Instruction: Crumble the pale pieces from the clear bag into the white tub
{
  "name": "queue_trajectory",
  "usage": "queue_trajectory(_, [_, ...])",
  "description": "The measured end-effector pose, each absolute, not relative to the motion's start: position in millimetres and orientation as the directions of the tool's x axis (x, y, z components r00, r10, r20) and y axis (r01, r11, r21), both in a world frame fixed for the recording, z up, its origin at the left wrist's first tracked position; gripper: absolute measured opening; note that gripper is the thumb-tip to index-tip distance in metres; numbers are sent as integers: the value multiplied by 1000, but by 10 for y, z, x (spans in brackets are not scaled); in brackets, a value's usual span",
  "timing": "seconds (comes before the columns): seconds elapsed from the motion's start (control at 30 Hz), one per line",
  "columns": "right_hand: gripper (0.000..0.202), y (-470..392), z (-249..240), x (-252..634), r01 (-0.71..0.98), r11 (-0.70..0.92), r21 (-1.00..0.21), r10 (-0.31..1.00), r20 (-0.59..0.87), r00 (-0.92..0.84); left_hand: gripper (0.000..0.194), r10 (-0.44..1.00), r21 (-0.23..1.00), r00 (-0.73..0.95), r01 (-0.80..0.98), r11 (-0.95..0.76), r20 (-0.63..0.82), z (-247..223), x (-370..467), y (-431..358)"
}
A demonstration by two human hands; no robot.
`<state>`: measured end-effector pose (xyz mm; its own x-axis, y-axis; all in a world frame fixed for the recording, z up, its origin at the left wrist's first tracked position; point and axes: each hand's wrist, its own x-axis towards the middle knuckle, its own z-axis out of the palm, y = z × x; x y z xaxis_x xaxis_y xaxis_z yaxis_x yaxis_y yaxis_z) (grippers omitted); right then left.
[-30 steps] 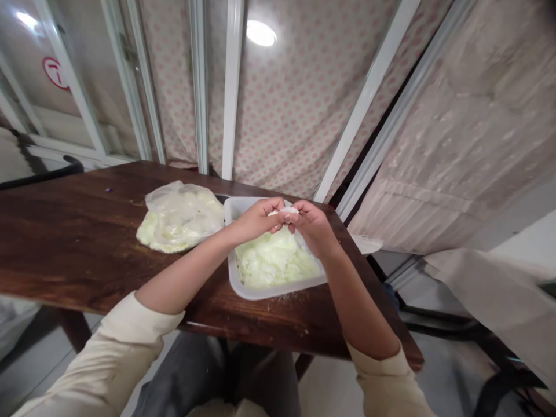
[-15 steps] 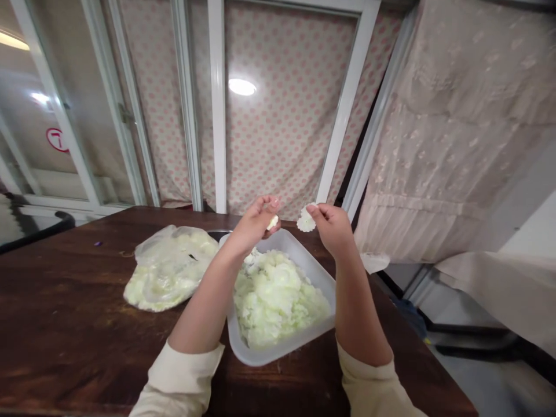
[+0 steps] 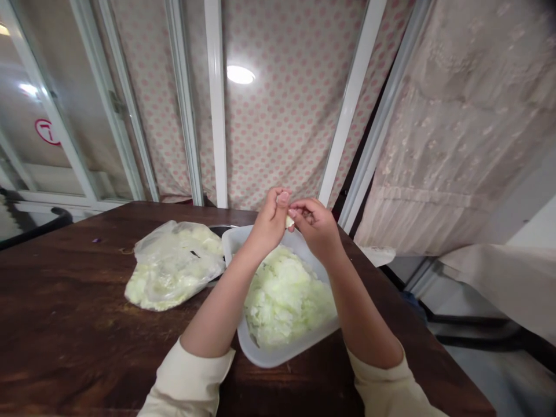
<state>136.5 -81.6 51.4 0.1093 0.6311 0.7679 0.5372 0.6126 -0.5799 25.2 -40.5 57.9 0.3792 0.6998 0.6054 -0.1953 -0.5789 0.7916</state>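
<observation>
Above the far part of a whitish tub (image 3: 264,358), my left hand (image 3: 271,220) is closed round a small pale piece (image 3: 289,221), mostly hidden by the fingers. My right hand (image 3: 315,225) meets it from the right, its thumb and forefinger pinched at the same piece. Whether the right fingers hold a separate piece is hidden. A heap of thin pale green-white pieces (image 3: 284,295) fills much of the tub below both hands.
Left of the tub, a clear plastic bag (image 3: 174,266) of similar pale pieces lies on the dark wooden table (image 3: 87,324). A dark round rim shows behind the tub. Framed panes and a dotted curtain (image 3: 278,116) stand beyond the table.
My right hand has moved left to meet my left hand, which has shifted slightly right. The scalloped pale disc that my right hand held out is no longer visible.
</observation>
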Motion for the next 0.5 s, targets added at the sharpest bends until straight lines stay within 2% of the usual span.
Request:
queue_trajectory(0.07, [21,-834,535,1394,528,615,-585,616,775,141,31,689,840,487,-232,-491,537,610,222,-465])
queue_trajectory(0.23, [18,-887,566,1435,650,556,-519,535,821,199,35,601,907,681,-279,-315,418,636,166,-485])
queue_trajectory(0.5, [18,-833,549,1495,709,485,-512,466,837,286,28,641,893,622,-295,-340,450,669,90,-400])
